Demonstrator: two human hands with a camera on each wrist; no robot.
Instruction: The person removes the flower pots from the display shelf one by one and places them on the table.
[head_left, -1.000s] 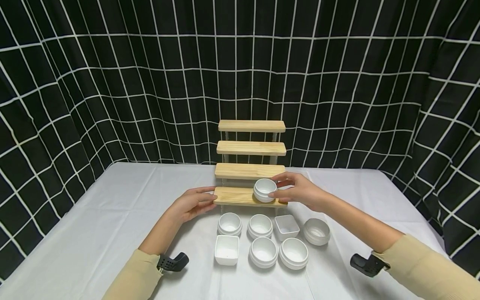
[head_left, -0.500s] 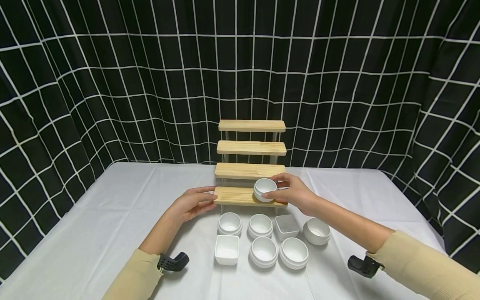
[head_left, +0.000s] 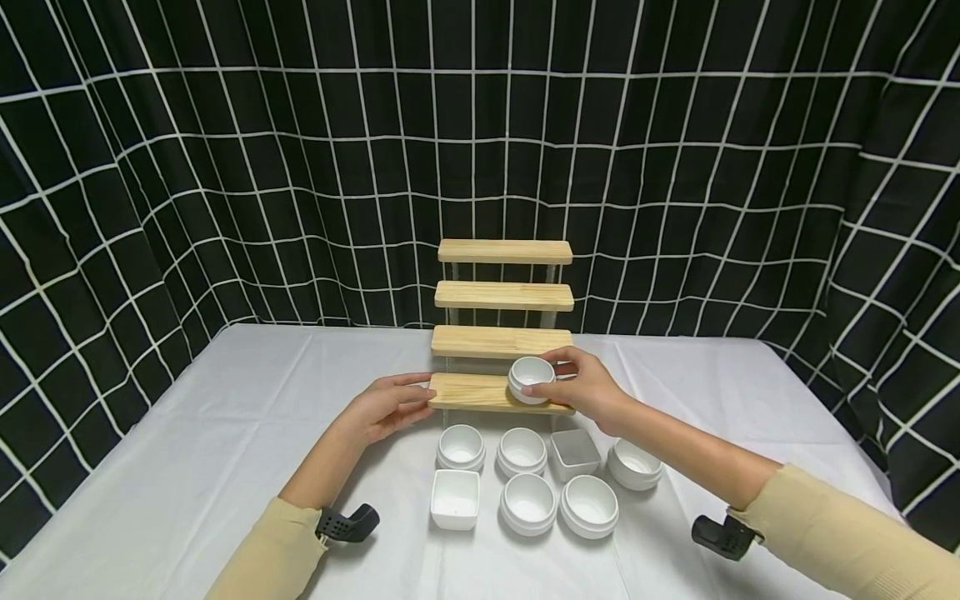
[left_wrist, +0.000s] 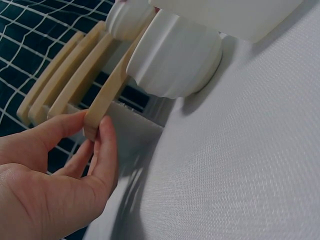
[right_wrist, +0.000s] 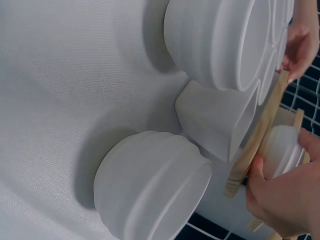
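A small round white bowl sits upright on the right part of the lowest wooden shelf of a stepped stand. My right hand grips this bowl from its right side, thumb at the front; the right wrist view shows the same bowl in the fingers. At the shelf's left end, my left hand pinches the board, thumb on one face and fingers on the other, as the left wrist view makes plain at the shelf end.
Three higher wooden shelves rise behind. In front stand several round white bowls, a square white bowl and another square one. One round bowl is under the right forearm. A black gridded curtain hangs behind the white-covered table.
My right wrist and forearm have shifted slightly left and lower, the thumb sliding a little left along the bowl. The bowl on the shelf and my left hand stay in place.
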